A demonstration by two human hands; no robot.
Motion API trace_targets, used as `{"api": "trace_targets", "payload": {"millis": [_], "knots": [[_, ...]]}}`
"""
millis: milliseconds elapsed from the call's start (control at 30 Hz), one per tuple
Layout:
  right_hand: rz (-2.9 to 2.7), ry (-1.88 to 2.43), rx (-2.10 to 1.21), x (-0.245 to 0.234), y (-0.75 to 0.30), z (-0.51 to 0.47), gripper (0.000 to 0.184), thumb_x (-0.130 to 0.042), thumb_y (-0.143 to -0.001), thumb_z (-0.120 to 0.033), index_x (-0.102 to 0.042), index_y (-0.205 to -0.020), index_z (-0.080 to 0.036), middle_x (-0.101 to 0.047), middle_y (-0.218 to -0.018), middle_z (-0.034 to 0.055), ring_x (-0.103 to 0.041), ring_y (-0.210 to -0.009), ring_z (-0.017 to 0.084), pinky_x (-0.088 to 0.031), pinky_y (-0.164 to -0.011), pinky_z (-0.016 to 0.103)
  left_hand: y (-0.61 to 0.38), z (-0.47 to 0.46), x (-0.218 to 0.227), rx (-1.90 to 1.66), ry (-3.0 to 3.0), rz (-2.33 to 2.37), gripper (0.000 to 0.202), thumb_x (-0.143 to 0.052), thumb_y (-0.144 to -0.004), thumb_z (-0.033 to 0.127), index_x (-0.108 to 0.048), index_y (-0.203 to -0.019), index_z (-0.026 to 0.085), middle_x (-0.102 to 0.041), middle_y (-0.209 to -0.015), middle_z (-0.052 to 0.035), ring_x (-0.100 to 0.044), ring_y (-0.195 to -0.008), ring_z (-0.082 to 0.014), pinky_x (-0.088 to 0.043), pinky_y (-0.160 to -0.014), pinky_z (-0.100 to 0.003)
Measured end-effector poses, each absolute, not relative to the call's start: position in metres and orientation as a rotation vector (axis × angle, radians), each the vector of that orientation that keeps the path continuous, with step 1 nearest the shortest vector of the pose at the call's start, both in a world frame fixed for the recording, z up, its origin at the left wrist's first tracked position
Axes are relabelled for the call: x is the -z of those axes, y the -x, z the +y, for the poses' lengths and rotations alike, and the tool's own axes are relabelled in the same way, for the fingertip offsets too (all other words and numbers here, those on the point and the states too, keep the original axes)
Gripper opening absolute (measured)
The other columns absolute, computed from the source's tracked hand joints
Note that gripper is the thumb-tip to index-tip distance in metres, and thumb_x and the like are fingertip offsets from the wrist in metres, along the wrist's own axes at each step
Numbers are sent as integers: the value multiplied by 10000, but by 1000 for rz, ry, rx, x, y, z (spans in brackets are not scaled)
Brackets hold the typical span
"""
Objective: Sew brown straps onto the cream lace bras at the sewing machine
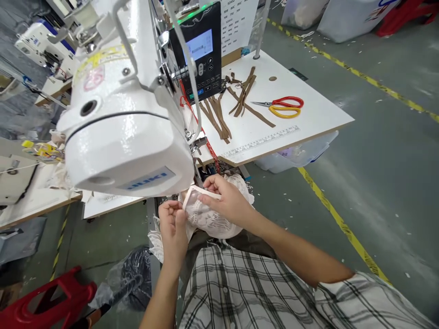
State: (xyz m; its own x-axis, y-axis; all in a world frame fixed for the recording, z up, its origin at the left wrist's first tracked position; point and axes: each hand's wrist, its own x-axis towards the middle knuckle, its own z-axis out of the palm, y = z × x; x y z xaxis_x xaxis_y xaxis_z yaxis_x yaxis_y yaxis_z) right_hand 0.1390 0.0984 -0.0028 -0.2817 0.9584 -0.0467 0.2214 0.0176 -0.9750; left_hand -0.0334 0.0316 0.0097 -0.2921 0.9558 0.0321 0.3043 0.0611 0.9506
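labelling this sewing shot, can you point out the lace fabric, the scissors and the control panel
lace fabric [213, 222]: head view, on its patterned part below the right hand [226, 198]
scissors [271, 104]: head view, where blades meet handles
control panel [199, 47]: head view, on its lit screen

Two hands [173, 233] [229, 201] and one lace cloth [214, 224] around six o'clock! One pair of scissors [273, 103] at two, one screen [199, 48] at twelve, one bottle [45, 150] at nine, two red stools [77, 297] [408, 19], eight and two!
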Motion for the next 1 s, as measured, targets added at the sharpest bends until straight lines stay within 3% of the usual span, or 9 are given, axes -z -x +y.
{"api": "trace_targets", "payload": {"millis": [100, 167, 267, 367, 500, 567, 633, 733, 1000], "knots": [[-1592, 1173, -1437, 2, -156, 93, 222, -617, -878, -396, -641, -1002, -214, -673, -903, 13, -617, -810, 167, -462, -696, 277, 30, 20, -11, -1105, -1297, 1563, 295, -502, -956, 494, -559, -1027, 213, -595, -904, -33, -589, -812, -160, -487, -725, -267], [-1627, 1117, -1429, 1, -169, 87, 195, -595, -903, -357, -689, -1007, -222, -710, -964, 20, -644, -875, 178, -471, -745, 283, 29, 17, -9, -959, -1274, 1496, 313, -484, -965, 486, -597, -1060, 210, -641, -990, -65, -623, -923, -196, -503, -821, -312], [-1779, 1106, -1282, 1, -183, 76, 187, -582, -925, -347, -726, -976, -240, -719, -915, 16, -647, -838, 169, -453, -723, 272, 23, 21, -5, -854, -1158, 1359, 387, -480, -960, 497, -651, -1149, 206, -647, -1240, -107, -585, -1186, -256, -440, -1035, -396], [-2045, 1073, -1026, 4, -190, 62, 177, -559, -940, -306, -727, -944, -250, -684, -802, 5, -604, -729, 141, -397, -639, 249, 12, 27, -5, -871, -881, 1174, 437, -518, -927, 508, -662, -1188, 188, -654, -1267, -115, -562, -1252, -269, -373, -1127, -434], [-2230, 1087, -517, 15, -195, 48, 209, -510, -926, -175, -704, -880, -239, -630, -718, -1, -524, -628, 121, -307, -557, 254, 0, 24, -14, -1015, -646, 1011, 322, -585, -885, 494, -670, -962, 193, -682, -913, -65, -650, -1034, -240, -444, -1057, -447], [-2194, 1150, -330, 19, -197, 45, 235, -491, -891, -108, -686, -829, -223, -607, -675, -3, -482, -583, 120, -287, -540, 266, -1, 17, -17, -1132, -629, 1023, 292, -619, -878, 458, -566, -726, 215, -537, -664, 11, -632, -812, -183, -492, -973, -422], [-2138, 1164, -243, 23, -199, 44, 245, -478, -861, -74, -664, -778, -210, -595, -648, 1, -473, -572, 121, -293, -539, 267, 1, 7, -16, -1215, -656, 1060, 459, -561, -921, 470, -395, -575, 217, -332, -525, 51, -516, -607, -140, -516, -878, -403], [-2083, 1133, -221, 27, -200, 41, 259, -469, -878, -111, -646, -721, -218, -570, -594, 0, -466, -545, 118, -298, -522, 261, 3, -11, -9, -1271, -771, 1080, 573, -437, -977, 491, -270, -503, 215, -217, -464, 51, -400, -508, -133, -505, -810, -411], [-2070, 1101, -339, 35, -194, 32, 262, -489, -903, -230, -654, -702, -259, -580, -556, 4, -475, -505, 123, -302, -496, 269, 6, -35, -1, -1321, -948, 1155, 606, -474, -940, 506, -245, -465, 207, -236, -427, 35, -402, -487, -139, -488, -861, -456]]}}
